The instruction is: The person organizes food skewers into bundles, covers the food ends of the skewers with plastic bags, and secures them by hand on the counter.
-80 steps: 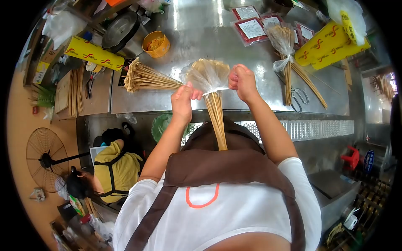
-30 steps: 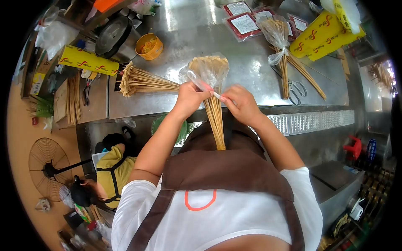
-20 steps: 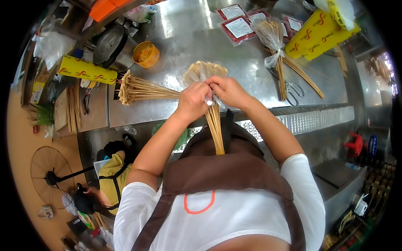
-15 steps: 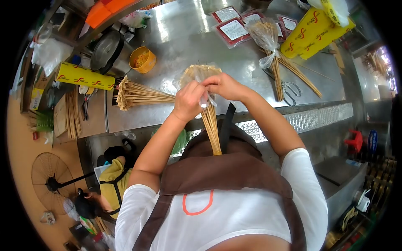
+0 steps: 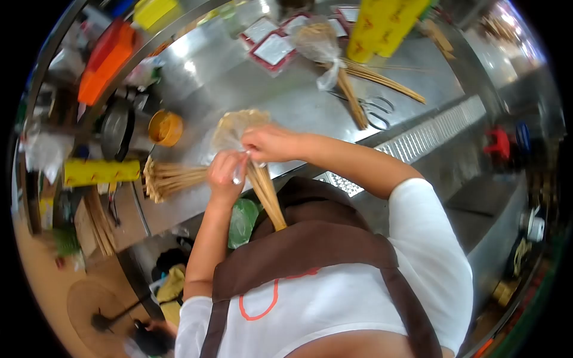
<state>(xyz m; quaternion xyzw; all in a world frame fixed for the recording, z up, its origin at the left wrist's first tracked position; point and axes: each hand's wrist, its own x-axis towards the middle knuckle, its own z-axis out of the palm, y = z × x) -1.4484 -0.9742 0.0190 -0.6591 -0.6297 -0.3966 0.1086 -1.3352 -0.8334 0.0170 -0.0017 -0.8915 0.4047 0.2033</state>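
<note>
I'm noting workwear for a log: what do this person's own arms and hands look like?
The left hand and right hand are ungloved. Short, plain white sleeves leave both forearms bare. They belong to a white shirt with an orange-red curved mark, worn under a brown apron with matching straps.

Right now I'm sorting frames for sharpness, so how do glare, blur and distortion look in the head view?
Head view: pale glare patches on the metal counter; same view, packet labels too blurred to read and the fan smeared; head view again, strong wide-angle bowing with black corners; left hand and right hand recognizable but soft.
</note>
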